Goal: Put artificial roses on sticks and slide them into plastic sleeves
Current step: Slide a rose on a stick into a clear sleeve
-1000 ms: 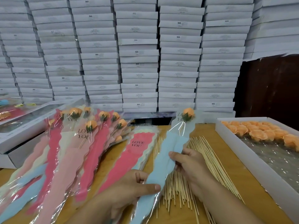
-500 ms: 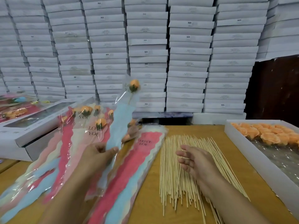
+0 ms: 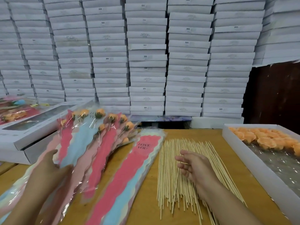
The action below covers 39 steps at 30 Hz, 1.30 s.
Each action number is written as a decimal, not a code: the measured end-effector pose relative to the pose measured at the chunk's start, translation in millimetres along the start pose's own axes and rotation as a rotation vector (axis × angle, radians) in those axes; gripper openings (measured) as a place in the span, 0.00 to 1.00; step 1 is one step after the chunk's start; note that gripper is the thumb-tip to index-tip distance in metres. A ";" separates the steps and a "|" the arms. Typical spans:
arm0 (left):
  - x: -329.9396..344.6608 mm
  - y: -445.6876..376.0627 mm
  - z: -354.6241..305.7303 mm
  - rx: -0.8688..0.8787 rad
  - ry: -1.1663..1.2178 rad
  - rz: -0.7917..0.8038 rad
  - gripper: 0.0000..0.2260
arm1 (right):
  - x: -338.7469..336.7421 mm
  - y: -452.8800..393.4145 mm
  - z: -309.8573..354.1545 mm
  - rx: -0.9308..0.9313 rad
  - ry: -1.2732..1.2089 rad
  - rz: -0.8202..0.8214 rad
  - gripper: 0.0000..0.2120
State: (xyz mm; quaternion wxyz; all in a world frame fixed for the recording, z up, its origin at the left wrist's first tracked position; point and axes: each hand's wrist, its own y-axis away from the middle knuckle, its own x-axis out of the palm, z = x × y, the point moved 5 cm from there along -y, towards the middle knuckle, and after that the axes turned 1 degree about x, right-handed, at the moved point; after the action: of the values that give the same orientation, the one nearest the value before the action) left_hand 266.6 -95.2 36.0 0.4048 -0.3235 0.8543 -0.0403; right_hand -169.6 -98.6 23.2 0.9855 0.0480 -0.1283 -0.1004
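Resting on the fanned heap of finished pieces, the left hand point(image 3: 48, 166) lies at 8 o'clock with its fingers laid flat against a pale blue sleeved rose point(image 3: 76, 146); whether the thumb pinches the film edge I cannot tell, since crinkled plastic hides it.

Head view, only view available. The right hand point(image 3: 193, 166) hovers at 5 o'clock over the loose bundle of thin pale wooden sticks point(image 3: 170, 176), fingers relaxed and spread, grasping nothing. Just left of the sticks, at 6 o'clock, lies a stack of empty pink-and-blue wavy-edged plastic sleeves point(image 3: 129, 176) printed "LOVE YOU". At 3 o'clock a shallow white cardboard tray point(image 3: 243, 153) holds the orange artificial rose heads point(image 3: 263, 138), packed close at its far end. White flat boxes point(image 3: 146, 62) are stacked wall-high from 10 to 2 o'clock.

Handling, judged: sticks are light, stiff, smooth and roll easily; pinch one near mid-length to lift it clear. Rose heads look soft and crushable; hold at the green base. Sleeves are thin, slippery, limp film; grip at the open wide end.
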 end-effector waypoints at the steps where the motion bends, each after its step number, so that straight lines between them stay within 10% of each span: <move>1: 1.8 -0.5 -1.9 0.047 -0.081 -0.014 0.32 | -0.2 -0.1 -0.1 0.000 0.002 -0.001 0.10; 11: 23.5 1.0 -30.4 0.245 -0.548 0.000 0.23 | -1.0 -0.9 1.3 -0.002 0.000 -0.012 0.11; 19: 63.1 0.7 -22.2 0.343 -0.718 0.325 0.31 | -0.6 -0.8 1.1 0.000 0.000 -0.010 0.11; 28: 54.9 10.7 -78.3 0.386 -0.392 0.200 0.26 | 0.7 -0.2 0.8 0.000 0.021 -0.011 0.11; 39: 124.9 85.1 -140.7 0.713 -0.260 0.532 0.24 | -0.8 2.5 4.1 -0.020 0.082 -0.017 0.10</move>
State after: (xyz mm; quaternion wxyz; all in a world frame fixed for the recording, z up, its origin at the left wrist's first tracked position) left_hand 63.5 -128.5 18.8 0.5908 0.0639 0.7826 -0.1857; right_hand -171.0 -96.3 27.3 0.9894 0.0432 -0.0866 -0.1079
